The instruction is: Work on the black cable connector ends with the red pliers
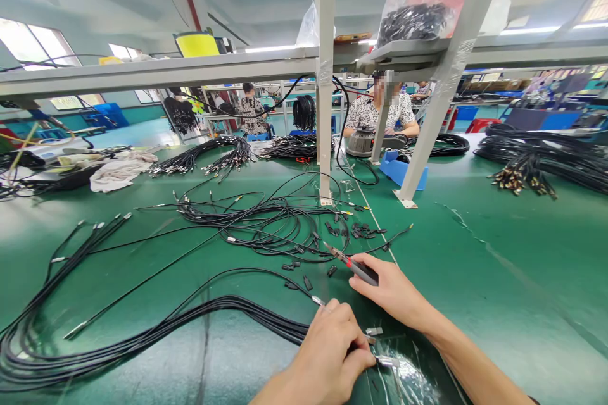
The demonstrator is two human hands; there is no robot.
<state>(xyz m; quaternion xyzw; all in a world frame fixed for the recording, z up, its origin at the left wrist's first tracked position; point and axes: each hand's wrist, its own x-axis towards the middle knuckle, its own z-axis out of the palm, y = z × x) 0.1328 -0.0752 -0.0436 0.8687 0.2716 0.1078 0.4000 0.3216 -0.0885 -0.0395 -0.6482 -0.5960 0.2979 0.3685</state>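
My left hand [330,351] is closed around a bundle of black cables [228,307] near the table's front edge. Silver connector ends [387,361] stick out to the right of its fingers, and one cable end [317,300] shows above the knuckles. A pair of pliers [358,269] with grey and red handles is gripped in my right hand [392,288], jaws pointing up and left. Several small black plastic pieces [363,231] lie beyond the pliers, and others are scattered nearer my left hand. Whether the plier jaws are parted is too small to tell.
Loose black cables [266,215] sprawl over the green table [498,304]. White shelf posts [325,107] rise from its middle. Further bundles [546,155] lie at the back right, with a blue holder [403,169] by the slanted post. A person [380,114] sits opposite.
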